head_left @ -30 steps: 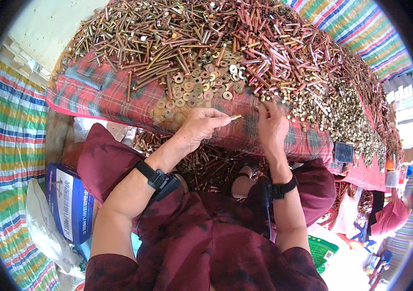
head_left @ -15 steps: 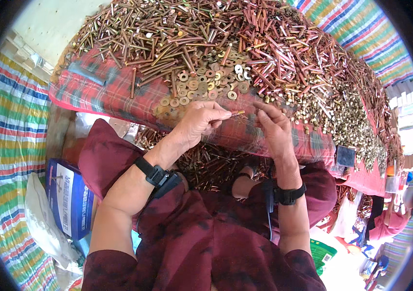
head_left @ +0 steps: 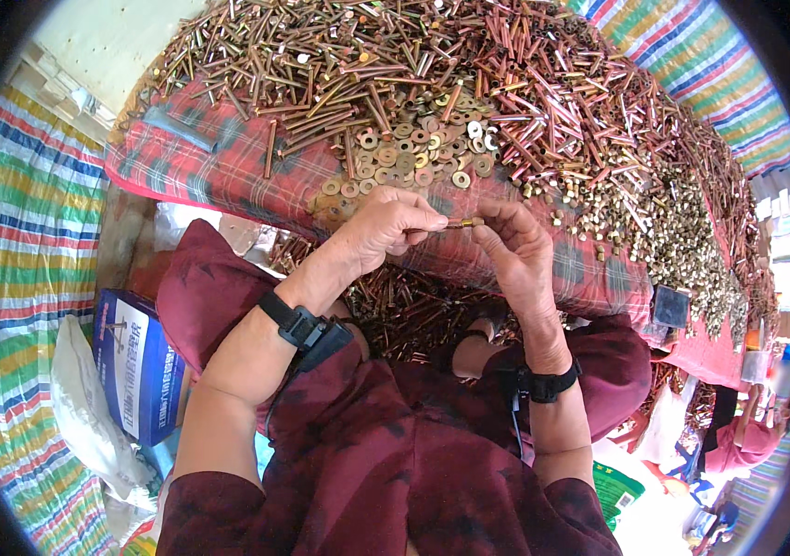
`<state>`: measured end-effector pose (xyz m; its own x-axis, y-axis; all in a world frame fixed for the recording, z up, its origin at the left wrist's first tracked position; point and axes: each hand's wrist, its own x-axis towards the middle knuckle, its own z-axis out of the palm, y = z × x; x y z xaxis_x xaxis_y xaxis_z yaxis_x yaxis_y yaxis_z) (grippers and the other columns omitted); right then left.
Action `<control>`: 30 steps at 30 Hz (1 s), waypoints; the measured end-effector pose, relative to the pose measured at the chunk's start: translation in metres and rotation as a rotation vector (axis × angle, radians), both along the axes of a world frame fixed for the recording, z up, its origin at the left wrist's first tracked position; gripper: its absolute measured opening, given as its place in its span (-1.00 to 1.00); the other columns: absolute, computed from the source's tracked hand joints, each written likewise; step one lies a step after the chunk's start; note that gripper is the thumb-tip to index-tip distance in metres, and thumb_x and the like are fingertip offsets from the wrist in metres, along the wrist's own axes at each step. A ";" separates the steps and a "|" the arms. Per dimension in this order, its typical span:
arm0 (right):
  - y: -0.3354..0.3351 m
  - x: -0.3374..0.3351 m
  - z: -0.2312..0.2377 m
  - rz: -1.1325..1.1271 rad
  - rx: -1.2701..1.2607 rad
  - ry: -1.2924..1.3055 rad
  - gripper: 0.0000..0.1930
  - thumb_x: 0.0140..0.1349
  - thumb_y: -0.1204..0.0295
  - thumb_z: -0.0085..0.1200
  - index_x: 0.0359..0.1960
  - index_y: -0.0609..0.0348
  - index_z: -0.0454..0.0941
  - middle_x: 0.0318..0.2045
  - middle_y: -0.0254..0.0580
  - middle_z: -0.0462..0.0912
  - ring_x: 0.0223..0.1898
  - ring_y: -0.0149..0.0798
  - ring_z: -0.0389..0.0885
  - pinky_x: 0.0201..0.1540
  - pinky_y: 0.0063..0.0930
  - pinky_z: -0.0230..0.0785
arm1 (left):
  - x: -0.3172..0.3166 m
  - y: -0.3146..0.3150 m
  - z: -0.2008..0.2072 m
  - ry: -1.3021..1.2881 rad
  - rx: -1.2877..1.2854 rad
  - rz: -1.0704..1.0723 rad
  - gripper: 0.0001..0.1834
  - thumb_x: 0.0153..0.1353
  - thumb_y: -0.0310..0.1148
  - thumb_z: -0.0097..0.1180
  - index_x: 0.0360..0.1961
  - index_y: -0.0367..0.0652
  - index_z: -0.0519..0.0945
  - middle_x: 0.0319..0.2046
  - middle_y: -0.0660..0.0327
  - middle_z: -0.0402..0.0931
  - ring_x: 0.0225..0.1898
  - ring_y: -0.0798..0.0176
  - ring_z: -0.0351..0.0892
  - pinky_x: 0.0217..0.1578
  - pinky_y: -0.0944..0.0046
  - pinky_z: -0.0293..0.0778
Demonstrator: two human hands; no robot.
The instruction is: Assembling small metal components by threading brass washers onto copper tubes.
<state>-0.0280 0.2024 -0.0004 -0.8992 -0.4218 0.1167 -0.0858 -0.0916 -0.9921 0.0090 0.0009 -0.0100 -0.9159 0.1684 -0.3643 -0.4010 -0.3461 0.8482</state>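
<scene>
A thin metal bolt [head_left: 461, 223] with a brass-coloured end lies level between my two hands, above the cloth's near edge. My left hand [head_left: 381, 225] pinches one end of it between thumb and fingertips. At the other end, the thumb and forefinger of my right hand [head_left: 520, 255] close on the tip; whether a small nut sits between them is hidden. Flat round washers [head_left: 404, 157] are heaped just beyond my left hand. Small brass-coloured nuts [head_left: 682, 232] spread out to the right of my right hand.
Loose long bolts [head_left: 321, 69] and reddish metal rods [head_left: 552, 107] cover the far part of the red plaid cloth [head_left: 256, 181]. More metal pieces [head_left: 404, 301] lie below, between my legs. A blue box [head_left: 140, 366] stands at left. Another person [head_left: 747, 440] is at far right.
My right hand has moved left to the bolt's free end, and its fingers have closed there. My left hand still holds the bolt. The view has shifted slightly.
</scene>
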 end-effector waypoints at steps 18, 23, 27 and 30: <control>0.008 0.000 0.001 0.081 0.147 -0.164 -0.91 0.27 0.50 0.05 -0.30 0.27 0.47 -0.49 -0.38 0.52 -0.45 -0.57 0.42 -0.37 -0.68 0.28 | 0.001 0.006 -0.003 0.478 -0.530 0.027 -0.84 0.06 -0.36 0.26 -0.50 -0.26 0.66 -0.64 0.36 0.51 -0.60 0.56 0.35 -0.57 0.49 0.22; 0.005 0.006 -0.004 -0.053 0.306 0.241 -0.90 0.26 0.49 0.08 -0.29 0.28 0.50 -0.41 -0.34 0.55 -0.36 -0.56 0.47 -0.26 -0.67 0.33 | 0.003 0.001 0.000 -0.015 0.050 -0.012 -0.83 0.08 -0.38 0.25 -0.58 -0.20 0.58 -0.71 0.41 0.36 -0.69 0.57 0.20 -0.67 0.50 0.03; 0.002 0.006 0.000 -0.082 0.338 0.246 -0.87 0.26 0.45 0.08 -0.35 0.28 0.49 -0.49 -0.35 0.53 -0.43 -0.58 0.43 -0.35 -0.68 0.30 | 0.003 0.004 -0.001 0.060 -0.019 0.010 -0.81 0.10 -0.37 0.25 -0.59 -0.18 0.56 -0.72 0.44 0.32 -0.72 0.58 0.15 -0.69 0.51 -0.02; 0.010 0.001 0.000 -0.005 0.364 0.052 -0.84 0.27 0.42 0.07 -0.40 0.27 0.48 -0.57 -0.40 0.50 -0.50 -0.59 0.39 -0.46 -0.67 0.25 | 0.004 0.003 0.001 0.131 -0.117 -0.017 -0.81 0.10 -0.37 0.25 -0.59 -0.18 0.56 -0.71 0.44 0.33 -0.71 0.58 0.16 -0.69 0.51 0.02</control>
